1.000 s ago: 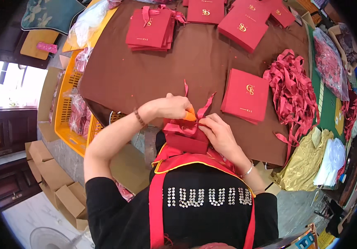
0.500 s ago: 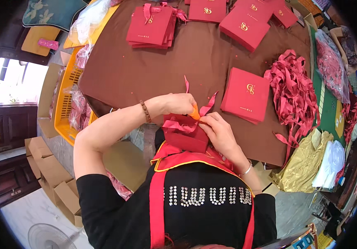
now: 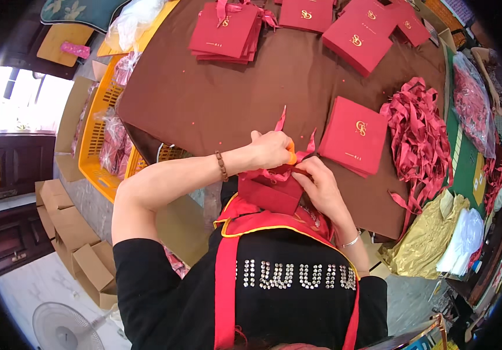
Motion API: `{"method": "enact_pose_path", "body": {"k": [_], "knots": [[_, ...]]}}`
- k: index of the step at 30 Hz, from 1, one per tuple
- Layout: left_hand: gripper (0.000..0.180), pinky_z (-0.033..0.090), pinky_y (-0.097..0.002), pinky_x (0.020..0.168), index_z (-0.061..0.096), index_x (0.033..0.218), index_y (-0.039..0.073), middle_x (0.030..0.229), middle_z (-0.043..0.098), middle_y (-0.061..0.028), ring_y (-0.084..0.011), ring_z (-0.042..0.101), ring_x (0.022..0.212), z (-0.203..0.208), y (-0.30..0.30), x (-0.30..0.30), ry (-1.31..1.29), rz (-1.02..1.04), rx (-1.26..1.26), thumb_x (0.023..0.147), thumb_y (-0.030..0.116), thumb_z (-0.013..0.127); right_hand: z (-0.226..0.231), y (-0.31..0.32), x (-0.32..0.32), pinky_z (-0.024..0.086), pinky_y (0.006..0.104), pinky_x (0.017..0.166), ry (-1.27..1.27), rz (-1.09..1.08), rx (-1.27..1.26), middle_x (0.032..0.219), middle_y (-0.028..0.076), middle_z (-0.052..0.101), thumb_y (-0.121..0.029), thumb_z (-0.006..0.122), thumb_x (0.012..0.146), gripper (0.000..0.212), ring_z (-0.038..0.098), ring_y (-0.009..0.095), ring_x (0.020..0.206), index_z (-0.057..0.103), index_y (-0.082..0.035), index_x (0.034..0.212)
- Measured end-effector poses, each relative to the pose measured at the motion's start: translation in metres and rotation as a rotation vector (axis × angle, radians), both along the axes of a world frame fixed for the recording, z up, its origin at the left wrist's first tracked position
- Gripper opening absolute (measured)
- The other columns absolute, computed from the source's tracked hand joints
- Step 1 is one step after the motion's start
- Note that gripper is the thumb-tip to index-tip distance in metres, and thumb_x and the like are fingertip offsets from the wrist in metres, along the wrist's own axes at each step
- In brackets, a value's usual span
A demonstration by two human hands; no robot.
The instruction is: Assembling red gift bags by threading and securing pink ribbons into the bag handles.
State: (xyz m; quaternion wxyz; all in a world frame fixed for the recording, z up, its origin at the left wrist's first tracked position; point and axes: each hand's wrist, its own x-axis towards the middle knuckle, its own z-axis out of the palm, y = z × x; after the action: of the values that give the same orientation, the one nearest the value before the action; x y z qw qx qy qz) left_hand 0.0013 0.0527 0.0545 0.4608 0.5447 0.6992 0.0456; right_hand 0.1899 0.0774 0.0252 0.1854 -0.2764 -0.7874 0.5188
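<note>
Red paper, shaped into a small box-like bag [image 3: 269,195] with glossy red ribbon [image 3: 281,119] at its mouth, is held at the near edge of the brown cloth-covered table [image 3: 233,111], close against a red apron with yellow piping [image 3: 268,224]. 2 loose ribbon ends are seen standing out toward the table.

By the right hand [image 3: 321,182], at the table's near edge, the bag's rim is pinched between the thumb and the fingertips. The left hand [image 3: 271,149] is bent over the bag's mouth beside it, its fingers curled close together at a small bright orange object [image 3: 291,153]; whether that object is gripped or worn on a finger cannot be told. Brown wooden beads [image 3: 221,166] are worn on the left wrist, a thin silvery bangle [image 3: 352,239] on the right.

On the table's right half, a stack of flat red bags with gold print [image 3: 353,134] is laid just beside a tangled heap of red ribbon [image 3: 417,134]. More red stacks [image 3: 225,35] are set out along the table's far side. Left of the table, clear-wrapped red goods [image 3: 111,146] are contained in a yellow slotted plastic crate [image 3: 93,175]. Crumpled gold sheeting [image 3: 426,239] is placed by the table's near right corner.
</note>
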Motion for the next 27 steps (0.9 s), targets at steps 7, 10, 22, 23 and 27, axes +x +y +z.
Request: {"method": "enact_pose_path", "body": {"k": [7,10,22,23,27], "knots": [[0.019,0.028,-0.0426,0.084,0.07,0.082,0.011,0.075,0.067,-0.011,-0.0256,0.062,0.081,-0.002,-0.001,-0.002,-0.025,-0.051,0.056,0.072,0.024,0.061,-0.001,0.004,-0.006,0.044,0.0309,0.069,-0.03,0.006,0.018,0.086,0.011,0.055,-0.007,0.064,0.08,0.017,0.055,0.023,0.076,0.061,0.003,0.094],[0.019,0.029,-0.0423,0.083,0.07,0.081,0.011,0.077,0.067,-0.0113,-0.0263,0.062,0.082,-0.003,0.002,-0.003,-0.007,-0.044,0.04,0.072,0.025,0.06,0.001,0.008,-0.005,0.044,0.0306,0.07,-0.049,0.031,-0.005,0.085,0.011,0.055,-0.007,0.065,0.08,0.016,0.055,0.023,0.076,0.062,0.004,0.091],[0.026,0.047,-0.0311,0.08,0.062,0.109,0.002,0.101,0.065,-0.0131,-0.0195,0.061,0.091,0.01,0.017,-0.045,-0.146,0.344,0.565,0.09,0.016,0.054,-0.012,0.009,0.0,0.044,0.0274,0.072,-0.032,0.075,-0.19,0.089,0.008,0.055,-0.006,0.066,0.08,0.018,0.054,0.017,0.08,0.059,0.001,0.095],[0.026,0.048,-0.0311,0.08,0.061,0.111,0.002,0.1,0.066,-0.0122,-0.0172,0.061,0.091,0.014,0.012,-0.053,-0.109,0.323,0.634,0.09,0.014,0.053,-0.014,0.007,-0.002,0.044,0.0264,0.071,-0.042,0.044,-0.23,0.09,0.007,0.055,-0.007,0.067,0.079,0.02,0.054,0.015,0.079,0.059,0.0,0.096],[0.034,0.049,-0.0363,0.073,0.059,0.115,0.005,0.088,0.067,-0.0145,-0.0284,0.063,0.085,0.019,-0.013,-0.054,0.283,0.074,0.411,0.088,0.027,0.058,-0.018,0.005,-0.001,0.042,0.024,0.068,-0.028,0.007,-0.216,0.091,0.004,0.053,-0.007,0.068,0.078,0.024,0.051,0.012,0.078,0.059,-0.002,0.099]]}}
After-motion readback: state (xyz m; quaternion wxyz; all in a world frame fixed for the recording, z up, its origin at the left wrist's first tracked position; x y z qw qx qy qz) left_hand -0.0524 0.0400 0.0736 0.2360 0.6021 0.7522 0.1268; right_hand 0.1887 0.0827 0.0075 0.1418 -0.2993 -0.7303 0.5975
